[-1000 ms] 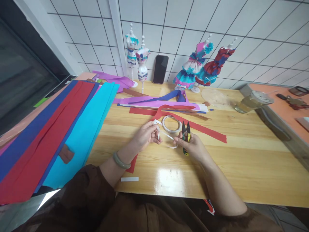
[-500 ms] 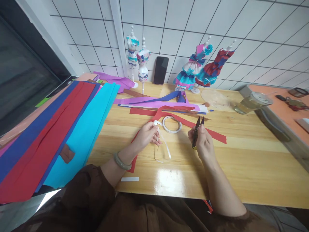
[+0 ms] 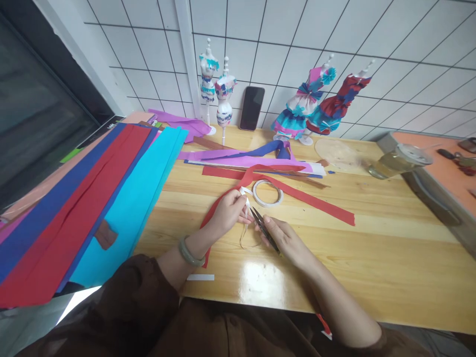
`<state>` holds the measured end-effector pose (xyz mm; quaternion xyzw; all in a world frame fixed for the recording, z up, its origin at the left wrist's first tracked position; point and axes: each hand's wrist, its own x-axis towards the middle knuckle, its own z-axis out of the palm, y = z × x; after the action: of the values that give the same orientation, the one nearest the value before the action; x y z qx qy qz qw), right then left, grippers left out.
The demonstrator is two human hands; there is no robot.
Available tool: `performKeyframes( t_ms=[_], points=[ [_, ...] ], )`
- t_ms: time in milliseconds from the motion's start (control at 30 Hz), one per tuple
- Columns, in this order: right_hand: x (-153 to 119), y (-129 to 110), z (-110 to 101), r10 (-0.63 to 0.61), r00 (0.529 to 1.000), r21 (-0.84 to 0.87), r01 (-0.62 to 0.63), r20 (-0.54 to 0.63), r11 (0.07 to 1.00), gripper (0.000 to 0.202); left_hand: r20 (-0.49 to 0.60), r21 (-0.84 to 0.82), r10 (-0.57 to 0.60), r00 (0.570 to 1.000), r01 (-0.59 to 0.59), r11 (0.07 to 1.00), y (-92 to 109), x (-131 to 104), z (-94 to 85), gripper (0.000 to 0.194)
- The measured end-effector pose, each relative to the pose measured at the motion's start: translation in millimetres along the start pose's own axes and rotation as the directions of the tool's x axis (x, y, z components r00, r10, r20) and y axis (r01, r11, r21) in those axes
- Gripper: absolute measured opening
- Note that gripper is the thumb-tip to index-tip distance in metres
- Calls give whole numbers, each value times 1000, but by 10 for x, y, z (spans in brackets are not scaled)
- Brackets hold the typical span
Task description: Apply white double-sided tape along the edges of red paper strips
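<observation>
Fingers pinched, my left hand (image 3: 231,211) holds a narrow strip of white tape (image 3: 247,202), and a thin curl of it hangs toward the table. My right hand (image 3: 284,237) is closed around dark thread snips (image 3: 265,229). The snips' blades are slightly parted, their tips at the white tape just beside my left fingers. Right behind my hands a roll of tape (image 3: 255,194) lies flat. Long red crepe paper strips (image 3: 320,204) run across the table, one passing under my left wrist. Near the front edge lies a short white piece (image 3: 201,277).
At left lie folded crepe paper sheets (image 3: 148,198) in turquoise, red and blue. Several small dress forms (image 3: 224,99) and a phone (image 3: 252,108) stand along the tiled wall. Purple and blue strips (image 3: 238,154) lie before them. At right is a lidded cup (image 3: 397,161).
My right hand has moved left with the thread snips, bringing the blades from pointing upward to the white tape. My left hand stays nearly in place, still pinching the tape.
</observation>
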<state>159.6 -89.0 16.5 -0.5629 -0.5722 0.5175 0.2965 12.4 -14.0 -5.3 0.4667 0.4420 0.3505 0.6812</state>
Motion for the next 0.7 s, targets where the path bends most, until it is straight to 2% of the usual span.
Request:
performKeyframes(
  t_ms=[100,233,300,533,700],
  points=[
    [-3,-10,-7,2,1000,45,-2,-17,999,42,13,-19,-18,1000,19,1000,29,-22,6,19],
    [20,-15,-32,15,988,121,4,-155,993,45,67,-34,-42,997,44,998,55,-53,18,22],
    [44,8,-46,30,985,173,0,-170,985,47,77,-45,-45,996,49,998,52,-65,25,24],
    [73,78,-38,87,994,375,-53,-73,925,45,102,-101,-67,993,77,992,51,-88,34,27],
    [7,16,-16,107,990,402,-136,92,905,39,86,-144,-49,995,61,988,39,-53,8,31]
  ],
)
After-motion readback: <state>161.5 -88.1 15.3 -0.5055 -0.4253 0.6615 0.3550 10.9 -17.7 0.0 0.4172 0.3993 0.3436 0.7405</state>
